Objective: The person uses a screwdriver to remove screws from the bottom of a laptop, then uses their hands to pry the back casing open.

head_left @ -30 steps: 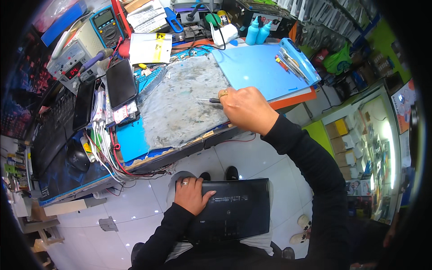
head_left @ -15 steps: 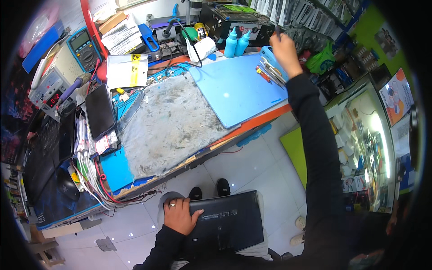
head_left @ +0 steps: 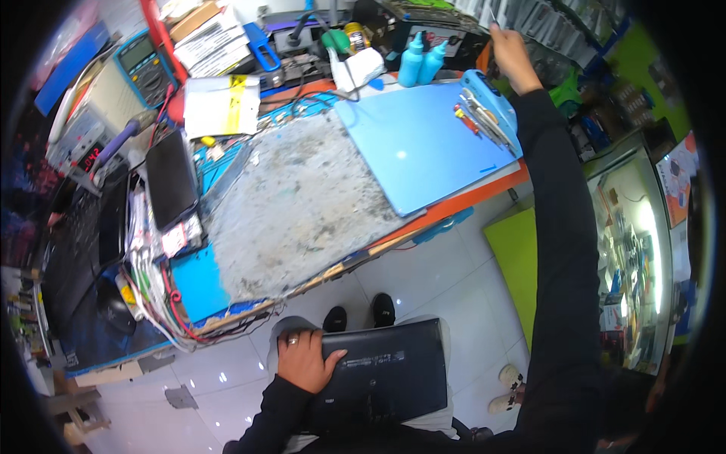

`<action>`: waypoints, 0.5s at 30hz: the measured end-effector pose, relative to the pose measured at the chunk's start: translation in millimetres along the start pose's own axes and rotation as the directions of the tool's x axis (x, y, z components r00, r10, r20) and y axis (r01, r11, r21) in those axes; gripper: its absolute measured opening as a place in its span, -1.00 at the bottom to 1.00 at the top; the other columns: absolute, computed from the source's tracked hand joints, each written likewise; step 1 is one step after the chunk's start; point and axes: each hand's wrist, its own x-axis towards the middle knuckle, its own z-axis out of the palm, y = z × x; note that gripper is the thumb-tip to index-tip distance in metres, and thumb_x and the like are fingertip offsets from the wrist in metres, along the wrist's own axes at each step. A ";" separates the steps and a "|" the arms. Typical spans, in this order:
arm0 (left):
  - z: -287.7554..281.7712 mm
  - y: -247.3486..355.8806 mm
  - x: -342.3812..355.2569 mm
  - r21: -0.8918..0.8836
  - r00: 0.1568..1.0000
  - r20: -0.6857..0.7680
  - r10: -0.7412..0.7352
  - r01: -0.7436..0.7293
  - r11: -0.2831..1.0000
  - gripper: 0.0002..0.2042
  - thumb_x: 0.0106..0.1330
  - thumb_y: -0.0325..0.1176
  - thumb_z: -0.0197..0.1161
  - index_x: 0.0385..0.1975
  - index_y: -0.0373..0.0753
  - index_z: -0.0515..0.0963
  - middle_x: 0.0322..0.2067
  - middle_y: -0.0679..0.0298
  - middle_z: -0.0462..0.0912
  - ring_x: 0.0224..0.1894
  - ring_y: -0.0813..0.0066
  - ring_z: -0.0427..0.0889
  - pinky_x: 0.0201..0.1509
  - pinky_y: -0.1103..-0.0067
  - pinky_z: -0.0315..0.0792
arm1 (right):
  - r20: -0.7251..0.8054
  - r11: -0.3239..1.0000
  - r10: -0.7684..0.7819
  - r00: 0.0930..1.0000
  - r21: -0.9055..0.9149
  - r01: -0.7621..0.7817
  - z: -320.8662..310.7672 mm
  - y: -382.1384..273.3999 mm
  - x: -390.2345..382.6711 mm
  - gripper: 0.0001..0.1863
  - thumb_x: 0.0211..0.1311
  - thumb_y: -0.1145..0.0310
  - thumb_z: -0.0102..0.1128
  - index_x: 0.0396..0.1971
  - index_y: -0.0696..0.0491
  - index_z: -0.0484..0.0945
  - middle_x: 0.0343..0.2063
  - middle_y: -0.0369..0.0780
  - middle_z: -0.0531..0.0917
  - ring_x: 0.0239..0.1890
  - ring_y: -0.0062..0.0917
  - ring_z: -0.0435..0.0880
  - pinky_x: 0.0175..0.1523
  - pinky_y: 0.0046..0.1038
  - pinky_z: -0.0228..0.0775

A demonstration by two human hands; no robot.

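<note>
A black laptop lies across my lap with its underside up. My left hand, with a ring on one finger, grips its far left corner, the thumb resting on the bottom cover. At the far right, my right hand is raised past the bench's back corner, its fingers pinched on a thin, light-tipped tool whose kind I cannot make out. Just beside that forearm is a blue holder with several slim hand tools next to it, on a blue mat.
A stained grey cloth covers the bench's middle. Two blue squeeze bottles stand behind the mat. On the left are a phone, cables, a multimeter and a power supply. A lit glass case stands at right.
The view has shifted slightly, so the bench sits a little differently. My right hand stays raised with the thin tool, now tilted with its light tip upward. My left hand keeps its place on the laptop.
</note>
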 end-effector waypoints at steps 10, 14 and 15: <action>2.1 2.2 -15.0 -0.040 0.999 -0.050 0.014 -0.016 0.999 -0.40 0.41 0.16 0.33 0.08 -0.36 0.63 0.02 -0.01 0.62 0.16 -0.04 0.56 0.37 0.06 0.29 | 0.271 0.975 -0.221 0.937 0.056 0.213 18.6 -204.5 -322.9 -0.81 0.47 0.38 0.23 -0.14 0.20 0.68 -0.27 -0.02 0.70 -0.23 -0.04 0.74 -0.09 -0.17 0.56; 6.1 -1.4 -26.2 -0.019 0.993 -0.104 0.060 -0.062 0.998 -0.41 0.43 0.15 0.32 0.07 -0.36 0.63 -0.02 -0.02 0.64 0.16 -0.02 0.56 0.41 0.06 0.26 | 0.261 0.989 -0.147 0.954 0.009 0.150 33.9 -217.7 -354.7 -0.81 0.45 0.38 0.24 -0.16 0.20 0.69 -0.21 0.00 0.69 -0.21 0.05 0.73 -0.08 -0.09 0.57; 8.0 -2.3 -28.7 -0.015 0.991 -0.117 0.057 -0.059 0.998 -0.41 0.43 0.15 0.32 0.07 -0.36 0.63 -0.02 -0.02 0.64 0.16 -0.02 0.56 0.41 0.06 0.26 | 0.230 0.988 -0.149 0.962 -0.002 0.153 37.3 -213.7 -359.6 -0.81 0.44 0.37 0.24 -0.16 0.20 0.69 -0.20 -0.01 0.68 -0.22 0.04 0.73 -0.08 -0.09 0.58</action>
